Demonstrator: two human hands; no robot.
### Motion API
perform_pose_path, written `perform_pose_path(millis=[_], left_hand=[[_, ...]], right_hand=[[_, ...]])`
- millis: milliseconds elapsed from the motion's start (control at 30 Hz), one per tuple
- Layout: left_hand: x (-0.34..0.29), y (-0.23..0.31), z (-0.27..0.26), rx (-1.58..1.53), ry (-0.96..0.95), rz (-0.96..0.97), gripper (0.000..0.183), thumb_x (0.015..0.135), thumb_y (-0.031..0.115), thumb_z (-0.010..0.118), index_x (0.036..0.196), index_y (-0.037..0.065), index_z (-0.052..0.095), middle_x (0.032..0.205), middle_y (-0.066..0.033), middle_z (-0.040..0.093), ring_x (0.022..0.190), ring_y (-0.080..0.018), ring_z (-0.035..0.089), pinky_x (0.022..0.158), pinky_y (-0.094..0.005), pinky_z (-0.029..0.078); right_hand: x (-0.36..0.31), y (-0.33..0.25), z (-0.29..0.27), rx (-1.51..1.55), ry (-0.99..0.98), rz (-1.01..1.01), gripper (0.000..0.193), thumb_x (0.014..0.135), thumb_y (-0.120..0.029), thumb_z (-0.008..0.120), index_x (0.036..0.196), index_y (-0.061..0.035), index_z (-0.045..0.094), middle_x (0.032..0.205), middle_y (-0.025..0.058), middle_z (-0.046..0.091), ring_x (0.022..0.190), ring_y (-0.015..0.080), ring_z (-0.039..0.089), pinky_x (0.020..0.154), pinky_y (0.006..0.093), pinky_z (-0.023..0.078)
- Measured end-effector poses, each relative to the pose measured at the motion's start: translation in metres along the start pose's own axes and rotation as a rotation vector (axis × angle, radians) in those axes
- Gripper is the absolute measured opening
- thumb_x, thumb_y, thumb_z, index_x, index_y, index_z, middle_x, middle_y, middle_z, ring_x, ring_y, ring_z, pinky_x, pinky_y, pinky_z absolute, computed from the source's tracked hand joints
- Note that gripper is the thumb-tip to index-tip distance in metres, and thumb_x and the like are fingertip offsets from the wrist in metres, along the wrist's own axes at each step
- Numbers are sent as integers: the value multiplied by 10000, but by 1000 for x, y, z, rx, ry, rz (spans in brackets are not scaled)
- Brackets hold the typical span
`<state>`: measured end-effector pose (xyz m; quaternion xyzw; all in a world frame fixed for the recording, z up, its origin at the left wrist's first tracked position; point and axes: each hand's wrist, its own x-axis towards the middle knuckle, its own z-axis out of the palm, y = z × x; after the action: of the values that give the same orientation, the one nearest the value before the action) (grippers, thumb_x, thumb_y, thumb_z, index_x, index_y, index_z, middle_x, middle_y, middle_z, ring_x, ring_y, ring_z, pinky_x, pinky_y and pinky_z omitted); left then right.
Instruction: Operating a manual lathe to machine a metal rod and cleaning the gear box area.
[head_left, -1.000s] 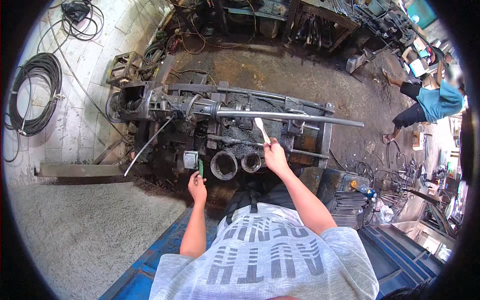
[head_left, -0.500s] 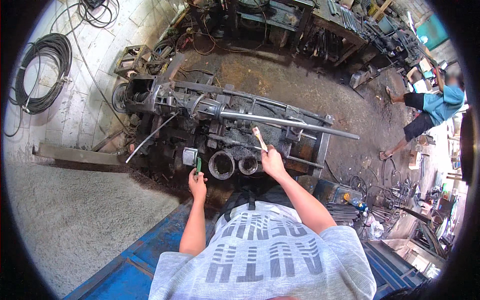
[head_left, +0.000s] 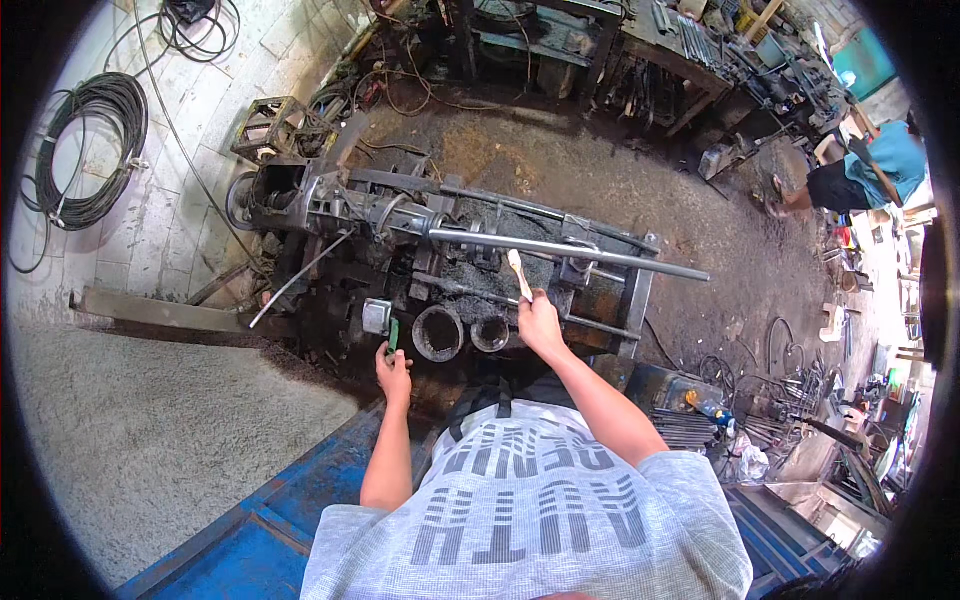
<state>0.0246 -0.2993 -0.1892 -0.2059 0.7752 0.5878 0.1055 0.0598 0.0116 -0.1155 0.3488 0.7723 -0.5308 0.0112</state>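
Observation:
My right hand (head_left: pixel 540 323) grips a small paintbrush (head_left: pixel 522 279). The brush's pale tip points up over the bed of a dark lathe-like machine (head_left: pixel 430 282), below a long shiny steel rod (head_left: pixel 590 251). My left hand (head_left: pixel 394 374) is closed around a green handle (head_left: pixel 393 336) beside a grey box-shaped part (head_left: pixel 377 316). Whether the handle is fixed to that part cannot be made out. Between my hands stand two round open tins, a larger one (head_left: pixel 438 334) and a smaller one (head_left: pixel 490 334). Dark shavings (head_left: pixel 480 268) cover the machine bed.
A thin metal bar (head_left: pixel 300 280) sticks out at the machine's left. Blue metal framing (head_left: pixel 270 520) lies at lower left, by a rough grey floor. Coiled black hose (head_left: pixel 85 150) hangs on the left wall. A person in a teal shirt (head_left: pixel 890 165) is at far right.
The brush in my right hand is slightly farther left and more upright. My left hand keeps its hold. The person at far right has turned and bent away.

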Motion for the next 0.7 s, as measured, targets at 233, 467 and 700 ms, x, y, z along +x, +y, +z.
perform_pose_path(millis=[233,467,700], left_hand=[[-1,1,6,-4,6,-14,480,943,145,586,1381,62,408,867,-18,588,673,-107,599,572,-241,430],[-3,2,9,12,33,-57,544,945,147,583,1425,70,339,970,-40,612,750,-126,637,612,-257,451],[2,-18,6,-51,156,-41,589,940,126,581,1447,62,287,1165,-110,584,851,-152,627,683,-266,468]], right_hand=[[4,-8,-7,-130,-6,-39,282,942,-180,470,1032,86,506,811,354,622,827,518,617,742,580,485],[-18,-3,-26,-153,-118,-110,276,955,-214,471,1042,47,473,785,340,609,792,516,605,712,597,456],[-84,80,-100,-301,-175,-117,262,912,-218,539,1075,-14,522,796,280,638,784,468,632,690,544,491]])
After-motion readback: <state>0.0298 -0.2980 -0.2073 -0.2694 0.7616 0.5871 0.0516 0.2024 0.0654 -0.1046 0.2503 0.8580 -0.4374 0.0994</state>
